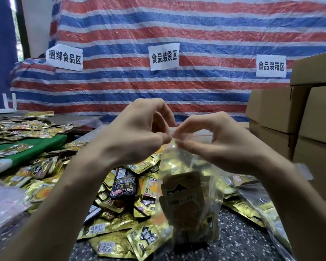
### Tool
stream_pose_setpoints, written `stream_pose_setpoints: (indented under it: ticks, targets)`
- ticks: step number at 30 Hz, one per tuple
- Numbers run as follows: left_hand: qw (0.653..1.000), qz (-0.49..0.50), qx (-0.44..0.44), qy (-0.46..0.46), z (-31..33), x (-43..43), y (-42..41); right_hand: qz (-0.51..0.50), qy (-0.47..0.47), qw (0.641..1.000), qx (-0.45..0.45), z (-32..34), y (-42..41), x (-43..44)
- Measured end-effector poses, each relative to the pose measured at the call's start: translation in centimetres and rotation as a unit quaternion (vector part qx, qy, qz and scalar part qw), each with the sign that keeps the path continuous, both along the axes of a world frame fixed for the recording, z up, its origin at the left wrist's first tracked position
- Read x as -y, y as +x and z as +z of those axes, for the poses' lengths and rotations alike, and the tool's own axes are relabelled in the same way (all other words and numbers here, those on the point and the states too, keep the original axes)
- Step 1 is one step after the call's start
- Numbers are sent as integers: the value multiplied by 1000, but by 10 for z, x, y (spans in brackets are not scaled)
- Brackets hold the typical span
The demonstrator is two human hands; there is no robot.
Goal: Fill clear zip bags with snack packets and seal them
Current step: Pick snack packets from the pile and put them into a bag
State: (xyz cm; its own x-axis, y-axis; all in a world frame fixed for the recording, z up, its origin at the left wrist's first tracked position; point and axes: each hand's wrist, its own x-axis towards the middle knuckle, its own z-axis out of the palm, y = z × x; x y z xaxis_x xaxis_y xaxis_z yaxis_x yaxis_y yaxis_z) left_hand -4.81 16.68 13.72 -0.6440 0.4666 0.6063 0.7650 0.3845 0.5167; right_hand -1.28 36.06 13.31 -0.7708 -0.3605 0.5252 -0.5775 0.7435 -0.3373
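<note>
Both hands are raised over the middle of the counter [237,238], meeting at the mouth of a clear zip bag [186,194]. The left hand [137,132] has its grip clamped on the bag's top strip, thumb and fingertips pinched together. The right hand [220,142] pinches the same strip just beside it, so the two grips almost touch. The bag hangs upright below them, with gold packets inside it. Its bottom is down by the counter's near edge, though I cannot tell if it rests there. A loose heap of gold snack packets [120,204] spreads from the near edge toward the far left corner, with a green package [32,147] lying at the left edge. Cardboard boxes [282,110] are stacked along the right edge. A striped tarp [158,31] bearing paper signs [164,56] hangs behind the far edge.
</note>
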Motion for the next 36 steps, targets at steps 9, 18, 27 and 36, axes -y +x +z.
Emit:
stream_pose_setpoints:
  ticks: [9, 18, 27, 36]
  targets:
    - [999, -43, 11, -19, 0, 3, -2, -12, -33, 999, -27, -2, 1, 5]
    - [994, -89, 11, -63, -4, 15, -14, -13, -7, 999, -40, -5, 3, 14]
    - [994, -86, 35, -61, -6, 21, -25, -22, -12, 1000, -1, 1, 3, -3]
    - [990, -105, 59, -72, -4, 32, -26, -18, -31, 999, -6, -1, 1, 1]
